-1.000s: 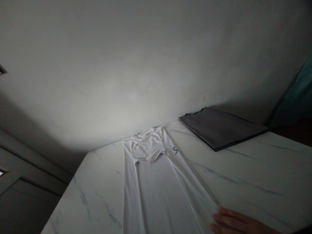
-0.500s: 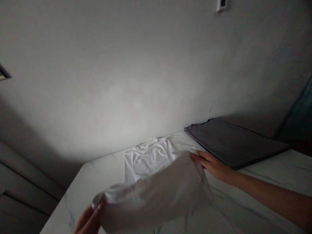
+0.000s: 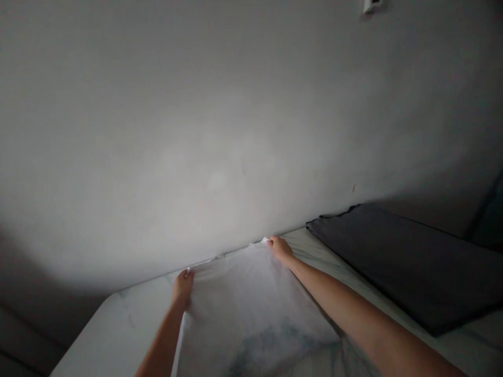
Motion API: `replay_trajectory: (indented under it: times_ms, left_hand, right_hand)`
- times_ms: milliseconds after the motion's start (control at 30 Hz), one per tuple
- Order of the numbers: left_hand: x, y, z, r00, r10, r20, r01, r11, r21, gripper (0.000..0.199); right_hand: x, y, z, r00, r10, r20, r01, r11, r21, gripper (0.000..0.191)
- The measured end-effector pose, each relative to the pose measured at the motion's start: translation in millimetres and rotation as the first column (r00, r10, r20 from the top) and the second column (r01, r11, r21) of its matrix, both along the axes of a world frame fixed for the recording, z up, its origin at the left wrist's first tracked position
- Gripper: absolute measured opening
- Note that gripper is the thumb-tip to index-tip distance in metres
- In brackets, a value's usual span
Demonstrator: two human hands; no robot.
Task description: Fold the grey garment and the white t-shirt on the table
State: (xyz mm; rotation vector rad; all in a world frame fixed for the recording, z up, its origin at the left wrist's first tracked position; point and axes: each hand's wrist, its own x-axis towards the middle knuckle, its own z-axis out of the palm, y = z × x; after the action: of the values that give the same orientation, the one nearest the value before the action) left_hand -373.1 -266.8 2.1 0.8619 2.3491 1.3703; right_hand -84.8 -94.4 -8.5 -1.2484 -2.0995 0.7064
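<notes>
A thin white shirt (image 3: pixel 236 298) stretches from the far edge of the table toward me, with a bluish-grey patch on its near part. At its far left corner, the fingers of my left hand (image 3: pixel 183 285) are closed on the cloth. My right hand (image 3: pixel 280 248) pinches the far right corner, close to the wall. Between the two hands the far edge of the shirt is drawn fairly straight. Whatever part of the shirt lies beneath this top layer is hidden.
The white marble-patterned table (image 3: pixel 113 330) stands against a pale wall (image 3: pixel 220 131). A dark grey folded cloth (image 3: pixel 408 262) with black edges lies on the table to the right. High on the wall is a small white fixture (image 3: pixel 372 5).
Both hands have carried the raised edge of the shirt forward to the wall side, and it now covers the crumpled far part. The view has shifted slightly.
</notes>
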Motion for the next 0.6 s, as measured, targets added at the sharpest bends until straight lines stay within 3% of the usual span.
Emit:
replay_trajectory:
  times_ms: [133,400,500,600]
  left_hand:
    - [-7.4,8.2,-9.0,0.984,0.039,-0.176,-0.054,0.995,-0.083,0.021]
    - [3.0,-0.1,-11.7,0.947,-0.031,-0.321,-0.063,0.958,-0.279,0.03]
    - [4.3,-15.6,-6.1,0.949,-0.053,-0.31,-0.055,0.942,-0.331,0.04]
    - [7.0,-50.3,-8.3,0.964,-0.071,-0.258,-0.033,0.925,-0.378,0.049]
  right_hand:
    - [-8.1,5.2,-9.5,0.967,-0.176,0.182,0.187,0.982,-0.041,0.023]
    - [-9.9,-2.3,2.0,0.95,-0.176,0.257,0.2,0.977,-0.069,0.027]
    - [4.9,-12.3,9.0,0.946,-0.167,0.277,0.208,0.97,-0.128,0.032]
    - [40.6,-40.1,5.4,0.96,-0.115,0.255,0.163,0.971,-0.176,0.024]
